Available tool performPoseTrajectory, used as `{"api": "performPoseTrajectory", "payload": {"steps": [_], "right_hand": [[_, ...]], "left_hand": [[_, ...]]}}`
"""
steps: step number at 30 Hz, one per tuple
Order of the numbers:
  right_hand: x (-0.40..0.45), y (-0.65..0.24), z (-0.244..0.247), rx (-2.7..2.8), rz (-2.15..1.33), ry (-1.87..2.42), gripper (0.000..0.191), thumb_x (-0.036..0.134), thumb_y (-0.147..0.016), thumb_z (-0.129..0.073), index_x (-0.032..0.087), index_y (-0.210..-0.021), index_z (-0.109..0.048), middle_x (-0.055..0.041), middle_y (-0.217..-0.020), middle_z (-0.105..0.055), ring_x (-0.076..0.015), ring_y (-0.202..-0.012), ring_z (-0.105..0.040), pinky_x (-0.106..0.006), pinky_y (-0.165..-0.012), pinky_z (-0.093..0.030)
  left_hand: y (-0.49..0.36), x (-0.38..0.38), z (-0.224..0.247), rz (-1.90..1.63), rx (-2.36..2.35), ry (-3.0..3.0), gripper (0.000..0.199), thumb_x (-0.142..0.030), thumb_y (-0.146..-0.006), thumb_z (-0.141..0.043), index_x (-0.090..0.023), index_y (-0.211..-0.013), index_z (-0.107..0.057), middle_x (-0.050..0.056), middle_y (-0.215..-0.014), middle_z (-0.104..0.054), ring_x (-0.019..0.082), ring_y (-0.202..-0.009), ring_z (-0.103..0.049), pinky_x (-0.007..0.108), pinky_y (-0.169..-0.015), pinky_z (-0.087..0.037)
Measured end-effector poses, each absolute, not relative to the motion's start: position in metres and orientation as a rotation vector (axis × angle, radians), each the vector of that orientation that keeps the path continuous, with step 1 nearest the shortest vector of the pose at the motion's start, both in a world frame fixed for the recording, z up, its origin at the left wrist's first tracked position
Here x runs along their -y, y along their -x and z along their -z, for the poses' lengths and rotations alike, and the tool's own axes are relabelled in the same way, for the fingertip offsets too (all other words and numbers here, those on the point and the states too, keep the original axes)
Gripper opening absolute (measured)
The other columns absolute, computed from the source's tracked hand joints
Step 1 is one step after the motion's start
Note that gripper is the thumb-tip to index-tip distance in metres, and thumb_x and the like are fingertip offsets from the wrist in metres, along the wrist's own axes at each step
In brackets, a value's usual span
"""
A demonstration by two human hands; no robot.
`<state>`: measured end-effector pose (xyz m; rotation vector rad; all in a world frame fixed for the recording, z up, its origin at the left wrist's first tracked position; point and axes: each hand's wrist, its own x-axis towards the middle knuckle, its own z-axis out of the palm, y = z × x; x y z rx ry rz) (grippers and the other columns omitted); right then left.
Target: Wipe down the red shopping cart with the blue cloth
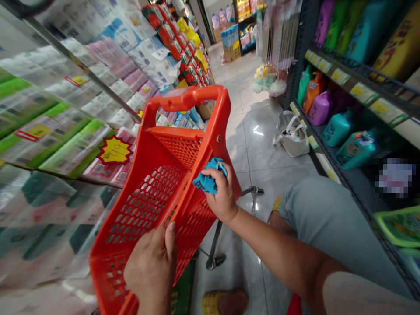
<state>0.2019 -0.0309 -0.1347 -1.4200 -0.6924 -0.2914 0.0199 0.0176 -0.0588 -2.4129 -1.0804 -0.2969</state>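
Store aisle (236, 74) between packed shelves (362, 94): the right hand (221, 194) is closed on a blue cloth (208, 180) at the rim of an orange plastic shopping basket (164, 192), the left hand (151, 273) lying open against its mesh side, above a tiled floor (252, 153)

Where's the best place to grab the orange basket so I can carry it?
Grab the orange plastic basket by its curved handle at the far end. Bring your hand down from above and wrap your fingers around it. The handle arches up with an open gap underneath, so fingers should fit through. The holey sides look harder to hold.
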Motion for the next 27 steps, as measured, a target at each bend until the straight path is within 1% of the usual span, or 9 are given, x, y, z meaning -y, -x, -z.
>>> {"api": "performPoseTrajectory", "payload": {"steps": [5, 8, 13, 16, 20, 22, 24, 25, 27], "right_hand": [[0.066, -0.2, 0.168, 0.798, 0.168, 1.513, 0.046, 0.002, -0.076, -0.052, 0.027, -0.113, -0.064, -0.007, -0.118, -0.056, -0.0229, -0.116, -0.057, -0.042, -0.103, -0.05], [0.08, -0.219, 0.15, 0.624, 0.26, 1.445, 0.047, 0.005, -0.077, -0.052, 0.028, -0.118, -0.06, -0.0055, -0.115, -0.058, -0.0218, -0.112, -0.059, -0.043, -0.102, -0.051], [0.067, -0.245, 0.117, 0.699, 0.394, 1.391, 0.043, 0.017, -0.087, -0.056, 0.028, -0.129, -0.054, -0.0089, -0.132, -0.05, -0.0251, -0.129, -0.048, -0.047, -0.113, -0.042], [0.056, -0.237, 0.151, 0.672, 0.339, 1.466, 0.043, 0.019, -0.086, -0.055, 0.025, -0.129, -0.054, -0.0123, -0.134, -0.046, -0.0264, -0.131, -0.047, -0.049, -0.112, -0.042], [0.049, -0.225, 0.192, 0.394, 0.254, 1.507, 0.035, 0.016, -0.086, -0.049, 0.022, -0.12, -0.053, -0.0095, -0.11, -0.056, -0.0226, -0.105, -0.057, -0.046, -0.097, -0.051], [0.045, -0.231, 0.178, 0.399, 0.266, 1.48, 0.035, 0.016, -0.086, -0.049, 0.022, -0.12, -0.053, -0.0097, -0.112, -0.057, -0.0221, -0.107, -0.057, -0.044, -0.098, -0.051], [0.038, -0.242, 0.143, 0.465, 0.3, 1.411, 0.035, 0.017, -0.088, -0.049, 0.023, -0.123, -0.054, -0.01, -0.12, -0.057, -0.0221, -0.116, -0.055, -0.044, -0.105, -0.047], [0.035, -0.247, 0.124, 0.511, 0.33, 1.364, 0.035, 0.017, -0.089, -0.05, 0.024, -0.124, -0.053, -0.01, -0.123, -0.057, -0.0226, -0.121, -0.053, -0.045, -0.108, -0.045], [0.027, -0.255, 0.1, 0.569, 0.373, 1.308, 0.037, 0.02, -0.091, -0.05, 0.024, -0.127, -0.052, -0.0102, -0.128, -0.055, -0.0233, -0.128, -0.049, -0.046, -0.112, -0.042]], "left_hand": [[-0.013, -0.031, 0.058, 0.316, 1.033, 2.459, 0.048, -0.046, -0.1, -0.032, -0.021, -0.066, -0.055, 0.007, -0.068, -0.06, 0.018, -0.068, -0.055, 0.027, -0.057, -0.026], [-0.013, -0.036, 0.06, 0.324, 1.031, 2.455, 0.047, -0.048, -0.099, -0.034, -0.021, -0.064, -0.052, 0.006, -0.067, -0.059, 0.018, -0.067, -0.054, 0.027, -0.057, -0.026], [-0.017, -0.036, 0.053, 0.329, 1.076, 2.544, 0.047, -0.045, -0.098, -0.033, -0.021, -0.067, -0.058, 0.008, -0.071, -0.065, 0.018, -0.071, -0.059, 0.026, -0.059, -0.032], [-0.027, -0.034, 0.03, 0.063, 1.27, 2.658, 0.047, -0.047, -0.097, -0.032, -0.023, -0.075, -0.066, 0.008, -0.077, -0.071, 0.021, -0.074, -0.064, 0.027, -0.059, -0.035], [-0.061, -0.029, -0.006, -0.35, 1.364, 2.712, 0.052, -0.058, -0.095, -0.033, -0.024, -0.078, -0.067, 0.009, -0.083, -0.073, 0.026, -0.079, -0.067, 0.03, -0.061, -0.037], [-0.091, -0.024, -0.014, -0.196, 1.23, 2.799, 0.049, -0.057, -0.096, -0.033, -0.022, -0.089, -0.067, 0.01, -0.095, -0.073, 0.027, -0.091, -0.067, 0.031, -0.067, -0.041], [-0.126, -0.018, -0.01, 0.141, 1.095, 2.878, 0.044, -0.05, -0.099, -0.031, -0.022, -0.108, -0.063, 0.01, -0.109, -0.072, 0.025, -0.102, -0.066, 0.03, -0.074, -0.042], [-0.142, -0.015, -0.005, 0.281, 1.079, 2.886, 0.043, -0.047, -0.101, -0.028, -0.022, -0.112, -0.061, 0.009, -0.109, -0.071, 0.024, -0.101, -0.065, 0.029, -0.074, -0.042], [-0.17, -0.01, 0.009, 0.441, 1.185, 2.759, 0.042, -0.042, -0.103, -0.025, -0.021, -0.105, -0.06, 0.009, -0.094, -0.071, 0.022, -0.087, -0.066, 0.029, -0.066, -0.037]]}}
